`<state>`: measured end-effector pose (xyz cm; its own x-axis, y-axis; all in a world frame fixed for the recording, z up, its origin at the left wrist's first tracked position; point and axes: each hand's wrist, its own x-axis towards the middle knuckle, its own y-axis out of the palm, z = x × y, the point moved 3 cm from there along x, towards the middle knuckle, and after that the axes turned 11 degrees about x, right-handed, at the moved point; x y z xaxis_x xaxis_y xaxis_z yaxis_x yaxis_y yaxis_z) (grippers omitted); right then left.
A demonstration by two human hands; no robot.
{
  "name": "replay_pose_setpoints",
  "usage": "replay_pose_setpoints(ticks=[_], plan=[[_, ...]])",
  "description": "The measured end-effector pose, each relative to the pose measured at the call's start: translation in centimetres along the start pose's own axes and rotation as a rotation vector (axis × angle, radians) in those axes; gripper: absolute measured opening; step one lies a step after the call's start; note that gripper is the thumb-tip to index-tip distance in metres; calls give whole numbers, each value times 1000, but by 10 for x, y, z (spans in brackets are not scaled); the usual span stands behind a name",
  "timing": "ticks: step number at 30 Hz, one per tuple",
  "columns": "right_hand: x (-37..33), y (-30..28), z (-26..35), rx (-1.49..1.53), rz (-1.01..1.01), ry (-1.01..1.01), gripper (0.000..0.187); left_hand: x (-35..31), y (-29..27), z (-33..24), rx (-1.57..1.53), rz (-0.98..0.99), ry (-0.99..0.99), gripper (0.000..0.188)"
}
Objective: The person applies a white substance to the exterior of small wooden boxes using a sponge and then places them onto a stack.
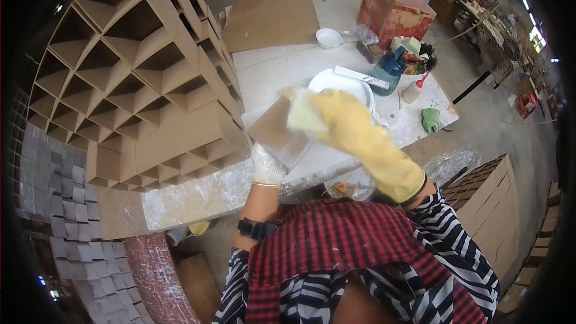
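Note:
My left hand (268, 167), in a white knit glove, grips the near edge of a brown cardboard piece (273, 126) that looks like a small box. A long yellow rubber glove covers my right hand (345, 114), which is closed on a pale yellow-green sponge (305, 115). The sponge lies against or just over the cardboard's upper right side; motion blur hides whether they touch. Just behind my right hand is a round white basin (342, 79), its front part covered by the glove. Across its rim rests a white flat strip (361, 77).
Stacked cardboard compartments (180, 84) rise high on the left. On the white table (258, 78) stand a white bowl (329, 38), a red box (396, 12), a blue-green jug (390, 72), a red-tipped bottle (414, 90) and a green cloth (431, 120). More cardboard (492, 216) is at right.

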<state>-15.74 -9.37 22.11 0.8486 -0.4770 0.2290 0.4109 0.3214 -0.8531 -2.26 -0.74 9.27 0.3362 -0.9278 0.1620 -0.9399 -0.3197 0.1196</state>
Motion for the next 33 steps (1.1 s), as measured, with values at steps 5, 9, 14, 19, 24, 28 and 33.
replay_pose_setpoints(ticks=[5, 9, 14, 19, 24, 28, 33], plan=[[-2, 17, 59, -61, 330, -245, 35, -12, -56, 94, -451, 216, 259, 56], [8, -2, -15, -98, 133, 36, 40, -18, 2, 21, -798, -167, -336, 54], [-12, -8, 15, 126, 133, -356, 44, -15, -19, 50, -606, -96, -426, 53], [22, 3, -17, 245, 86, -255, 45, -19, -38, 97, -1256, 238, -252, 44], [15, -5, -11, 51, -76, -355, 52, -20, -11, 68, -667, -15, -429, 44], [0, -2, 35, 99, 160, -547, 59, -23, -12, 55, -605, -4, -437, 45], [30, 14, 4, 103, 115, -480, 55, -27, -8, 50, -574, -10, -469, 45]])
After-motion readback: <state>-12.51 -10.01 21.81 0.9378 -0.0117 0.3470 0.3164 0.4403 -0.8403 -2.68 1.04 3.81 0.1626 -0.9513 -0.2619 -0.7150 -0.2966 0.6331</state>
